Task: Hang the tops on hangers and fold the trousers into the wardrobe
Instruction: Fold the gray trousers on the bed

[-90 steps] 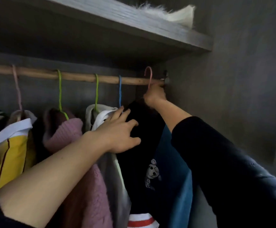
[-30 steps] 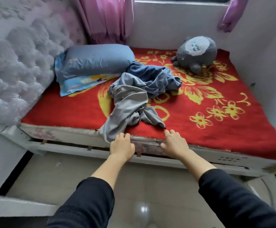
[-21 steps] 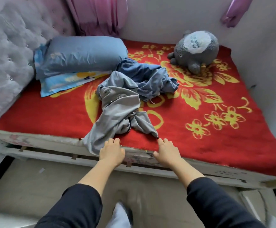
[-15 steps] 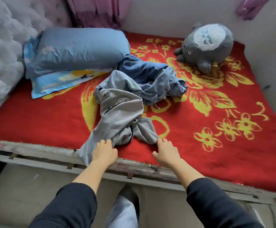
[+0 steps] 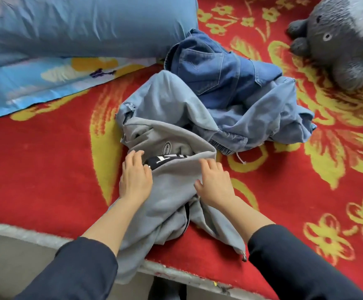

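Left hand [image 5: 135, 176]: palm down on the grey trousers [image 5: 172, 202], fingers extended and relaxed, nothing clasped. The fingertips reach the black band with white lettering [image 5: 167, 159] that shows in a fold of the cloth.

Right hand [image 5: 215, 182]: likewise flat on the same garment, fingers spread and laid on the fabric, not closed round it. The two hands lie side by side, apart, with a ridge of grey cloth between them. Both forearms are bare below dark sleeves [image 5: 295, 263].

Grey trousers: crumpled at the near edge of the bed, on the red blanket with yellow flowers [image 5: 46, 169]. One part hangs over the bed edge [image 5: 14, 230] under the left forearm. An oval label [image 5: 166, 148] sits just beyond the lettered band. A small metal pull [image 5: 244, 255] hangs at one corner of the cloth, beside the right sleeve.

Beyond the hands – a pale blue garment [image 5: 262, 113] with a gathered elastic edge and a white cord lies bunched, touching the far side of the grey trousers. On top of it and behind rest dark denim trousers [image 5: 211, 68], a stitched pocket facing up.

Further off: a plain blue pillow [image 5: 79, 24] at the upper left lies on a patterned pillow [image 5: 46, 79], its corner next to the denim. A grey plush toy [image 5: 345, 44] sits at the upper right – well apart from the clothes.
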Demonstrator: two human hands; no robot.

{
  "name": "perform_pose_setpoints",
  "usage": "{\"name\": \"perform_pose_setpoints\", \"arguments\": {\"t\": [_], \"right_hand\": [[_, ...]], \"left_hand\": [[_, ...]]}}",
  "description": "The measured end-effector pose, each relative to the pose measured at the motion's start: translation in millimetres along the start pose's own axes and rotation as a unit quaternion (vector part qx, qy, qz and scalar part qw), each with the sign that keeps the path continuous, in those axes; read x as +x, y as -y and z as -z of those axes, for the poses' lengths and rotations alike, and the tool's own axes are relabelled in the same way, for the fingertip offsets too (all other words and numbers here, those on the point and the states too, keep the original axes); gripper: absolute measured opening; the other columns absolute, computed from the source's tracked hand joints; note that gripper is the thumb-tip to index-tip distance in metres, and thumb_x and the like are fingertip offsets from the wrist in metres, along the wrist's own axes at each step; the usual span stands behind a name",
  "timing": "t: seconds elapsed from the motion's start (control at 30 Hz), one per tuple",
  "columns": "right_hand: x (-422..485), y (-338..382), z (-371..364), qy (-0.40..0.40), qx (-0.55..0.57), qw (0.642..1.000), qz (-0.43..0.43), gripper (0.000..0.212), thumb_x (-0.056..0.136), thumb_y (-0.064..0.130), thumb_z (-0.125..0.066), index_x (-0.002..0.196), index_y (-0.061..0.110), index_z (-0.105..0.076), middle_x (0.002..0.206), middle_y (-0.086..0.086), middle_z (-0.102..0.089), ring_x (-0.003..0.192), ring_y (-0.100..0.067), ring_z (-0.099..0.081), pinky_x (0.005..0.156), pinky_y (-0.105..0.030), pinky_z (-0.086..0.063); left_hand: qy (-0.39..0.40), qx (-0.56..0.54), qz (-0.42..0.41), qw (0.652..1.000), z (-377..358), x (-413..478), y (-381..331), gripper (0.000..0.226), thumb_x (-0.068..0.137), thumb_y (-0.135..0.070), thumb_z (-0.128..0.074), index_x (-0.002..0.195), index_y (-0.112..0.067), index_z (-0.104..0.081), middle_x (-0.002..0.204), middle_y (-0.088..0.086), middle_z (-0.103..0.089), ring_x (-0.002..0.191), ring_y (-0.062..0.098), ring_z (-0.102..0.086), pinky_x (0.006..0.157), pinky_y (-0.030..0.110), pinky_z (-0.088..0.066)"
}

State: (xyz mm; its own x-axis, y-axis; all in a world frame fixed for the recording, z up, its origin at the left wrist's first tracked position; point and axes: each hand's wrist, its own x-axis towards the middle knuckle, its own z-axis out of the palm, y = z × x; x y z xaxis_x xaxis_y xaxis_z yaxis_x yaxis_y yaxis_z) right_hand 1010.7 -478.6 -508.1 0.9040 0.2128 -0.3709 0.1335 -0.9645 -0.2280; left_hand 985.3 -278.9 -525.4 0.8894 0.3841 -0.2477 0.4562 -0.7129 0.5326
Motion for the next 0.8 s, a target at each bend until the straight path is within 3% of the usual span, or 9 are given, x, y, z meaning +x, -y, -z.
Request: {"name": "perform_pose_setpoints", "arguments": {"t": [0.07,0.2,0.3,0.4,0.47,0.57,0.6,0.67,0.8], "right_hand": [[36,8,-1,-0.021,-0.003,0.999,0.045,0.070,0.084,0.027,-0.059,0.145,0.018,-0.026,0.150,-0.003,-0.029,0.136,-0.025,-0.029,0.100,-0.041,-0.033],[69,22,-23,0.153,-0.058,0.981,0.108,0.081,0.076,0.036,-0.071,0.145,0.038,-0.027,0.160,0.001,0.010,0.146,-0.029,0.013,0.110,-0.059,-0.012],[47,20,-54,0.196,-0.037,0.976,0.090,0.050,0.077,0.040,-0.066,0.124,0.033,-0.053,0.153,-0.003,-0.022,0.142,-0.028,-0.011,0.107,-0.055,-0.018],[16,-1,-64,0.183,0.070,0.979,0.052,0.015,0.080,0.027,-0.056,0.095,0.026,-0.059,0.106,-0.002,-0.058,0.115,-0.024,-0.046,0.090,-0.035,-0.033],[5,-22,-51,0.183,0.154,0.971,-0.009,0.007,0.079,0.022,-0.052,0.082,0.022,-0.059,0.087,0.000,-0.064,0.094,-0.023,-0.058,0.073,-0.032,-0.041],[1,-60,-11,0.143,0.161,0.973,-0.085,0.015,0.074,0.020,-0.054,0.059,0.021,-0.050,0.061,0.003,-0.057,0.069,-0.026,-0.058,0.053,-0.032,-0.037],[2,-73,5,0.117,0.140,0.979,-0.089,0.013,0.072,0.020,-0.055,0.059,0.019,-0.053,0.061,0.000,-0.059,0.069,-0.029,-0.059,0.053,-0.032,-0.039],[5,-98,38,0.050,0.052,0.995,-0.066,0.008,0.071,0.022,-0.056,0.068,0.015,-0.059,0.074,-0.008,-0.068,0.079,-0.033,-0.063,0.060,-0.034,-0.043],[16,-130,115,-0.040,-0.248,0.968,0.017,0.018,0.076,0.023,-0.055,0.092,0.021,-0.063,0.098,-0.003,-0.068,0.107,-0.024,-0.056,0.092,-0.039,-0.031]], "left_hand": [[-0.028,-0.014,0.010,0.999,-3,32,3,0.050,0.094,-0.009,-0.043,0.143,-0.010,-0.034,0.153,0.009,-0.025,0.138,0.027,-0.027,0.109,0.040,-0.026],[-0.011,0.057,-0.003,0.998,0,86,11,0.077,0.086,-0.004,-0.047,0.152,-0.019,-0.010,0.160,0.001,-0.002,0.146,0.022,-0.006,0.114,0.042,-0.018],[0.072,0.160,-0.028,0.984,2,110,20,0.085,0.083,-0.006,-0.054,0.152,-0.026,-0.009,0.160,-0.003,0.013,0.147,0.019,0.012,0.117,0.044,-0.008],[0.109,0.227,-0.074,0.965,2,116,22,0.048,0.083,-0.012,-0.057,0.129,-0.023,-0.045,0.161,0.001,-0.003,0.147,0.019,0.012,0.117,0.044,-0.003],[0.135,0.265,-0.137,0.945,1,108,21,0.032,0.081,-0.011,-0.056,0.111,-0.022,-0.051,0.151,0.000,-0.028,0.148,0.019,0.000,0.117,0.044,-0.005],[0.182,0.229,-0.181,0.939,6,86,16,0.024,0.076,-0.008,-0.053,0.087,-0.025,-0.040,0.095,-0.005,-0.049,0.122,0.026,-0.046,0.111,0.043,-0.023],[0.191,0.199,-0.174,0.945,10,79,12,0.025,0.074,-0.009,-0.053,0.082,-0.024,-0.036,0.080,-0.007,-0.044,0.102,0.030,-0.054,0.094,0.041,-0.037],[0.195,0.142,-0.145,0.960,15,69,-5,0.025,0.073,-0.015,-0.057,0.076,-0.023,-0.034,0.066,-0.007,-0.044,0.075,0.032,-0.051,0.058,0.037,-0.033],[0.208,-0.059,-0.045,0.975,29,54,-71,0.024,0.071,-0.030,-0.073,0.080,-0.026,-0.052,0.073,-0.008,-0.061,0.071,0.013,-0.057,0.058,0.031,-0.041]]}}
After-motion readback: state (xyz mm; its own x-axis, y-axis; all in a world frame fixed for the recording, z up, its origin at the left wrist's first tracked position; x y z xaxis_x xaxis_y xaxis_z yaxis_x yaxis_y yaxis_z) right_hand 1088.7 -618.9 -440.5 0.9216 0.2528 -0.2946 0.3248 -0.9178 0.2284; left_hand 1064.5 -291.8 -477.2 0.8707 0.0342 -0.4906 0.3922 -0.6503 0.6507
